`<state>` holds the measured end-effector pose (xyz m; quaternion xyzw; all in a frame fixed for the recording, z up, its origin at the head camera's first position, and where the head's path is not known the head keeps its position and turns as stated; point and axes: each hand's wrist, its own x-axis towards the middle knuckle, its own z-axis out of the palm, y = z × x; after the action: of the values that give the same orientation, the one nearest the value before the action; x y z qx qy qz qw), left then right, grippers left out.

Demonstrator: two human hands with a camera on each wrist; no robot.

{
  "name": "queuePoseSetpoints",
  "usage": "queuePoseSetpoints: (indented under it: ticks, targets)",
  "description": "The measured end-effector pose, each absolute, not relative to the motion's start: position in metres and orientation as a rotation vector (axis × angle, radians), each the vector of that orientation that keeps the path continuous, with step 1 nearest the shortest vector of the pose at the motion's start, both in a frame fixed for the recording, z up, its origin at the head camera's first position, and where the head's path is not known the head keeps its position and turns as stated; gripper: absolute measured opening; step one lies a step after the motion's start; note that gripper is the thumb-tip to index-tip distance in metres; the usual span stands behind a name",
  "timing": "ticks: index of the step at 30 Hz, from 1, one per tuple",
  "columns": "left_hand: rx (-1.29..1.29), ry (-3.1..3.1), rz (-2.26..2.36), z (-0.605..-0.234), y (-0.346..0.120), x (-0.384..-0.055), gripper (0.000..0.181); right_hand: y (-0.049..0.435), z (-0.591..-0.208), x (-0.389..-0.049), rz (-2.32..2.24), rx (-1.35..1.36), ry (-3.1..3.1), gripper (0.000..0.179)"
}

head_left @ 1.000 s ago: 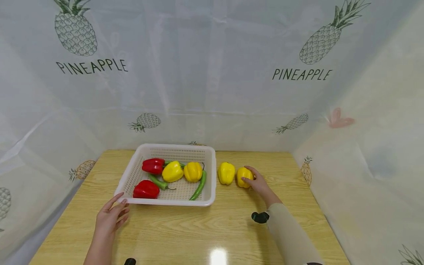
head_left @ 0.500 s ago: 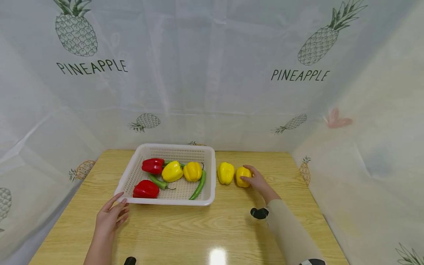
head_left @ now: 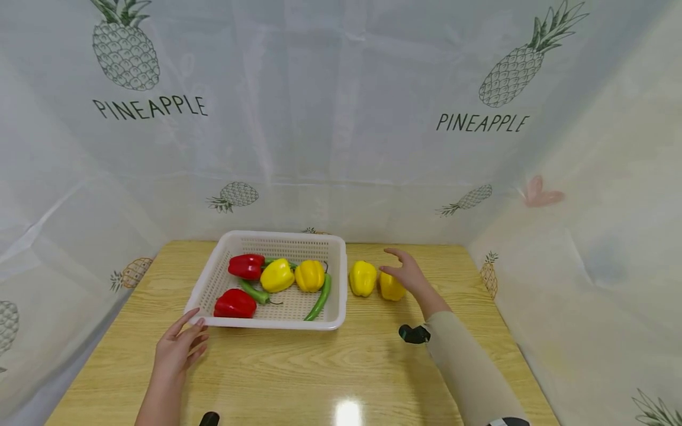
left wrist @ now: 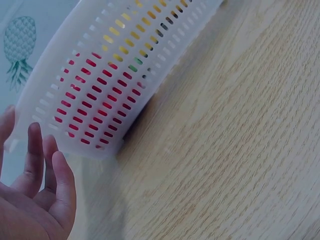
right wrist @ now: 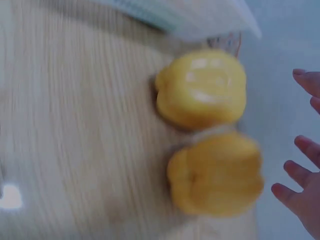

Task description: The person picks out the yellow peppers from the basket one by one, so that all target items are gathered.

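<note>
Yellow peppers (head_left: 363, 278) 4, red peppers (head_left: 235, 304) 2

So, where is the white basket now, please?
In the head view, the white basket stands left of centre on the table, its near-left corner by the left hand, a yellow pepper just to its right.

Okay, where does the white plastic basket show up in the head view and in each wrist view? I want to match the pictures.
Head: white plastic basket left of centre, in the lower half.
Left wrist: basket at upper left, slanting up rightward, cut off at the top.
Right wrist: basket partly visible at the top edge, blurred.
Shared landmark: wood-grain tabletop.
</note>
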<state>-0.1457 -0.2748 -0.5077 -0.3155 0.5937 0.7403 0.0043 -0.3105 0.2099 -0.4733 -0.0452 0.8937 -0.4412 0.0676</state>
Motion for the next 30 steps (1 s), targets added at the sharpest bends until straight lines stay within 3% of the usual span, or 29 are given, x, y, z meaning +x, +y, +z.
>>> queuePoseSetpoints:
  ticks: [11, 19, 30]
  targets:
    - [-1.016, 1.920, 2.283, -0.506, -0.280, -0.146, 0.040, 0.148, -0.451, -0.302, -1.514, -0.288, 2.499, 0.052]
    - [-0.940, 1.934, 2.267, -0.507, -0.284, -0.146, 0.016, 0.108, -0.450, -0.301, -1.566, -0.359, 2.400, 0.050]
    - [-0.929, 1.922, 2.312, -0.509, -0.280, -0.146, 0.019, 0.064, -0.458, -0.300, -1.542, -0.441, 2.280, 0.047]
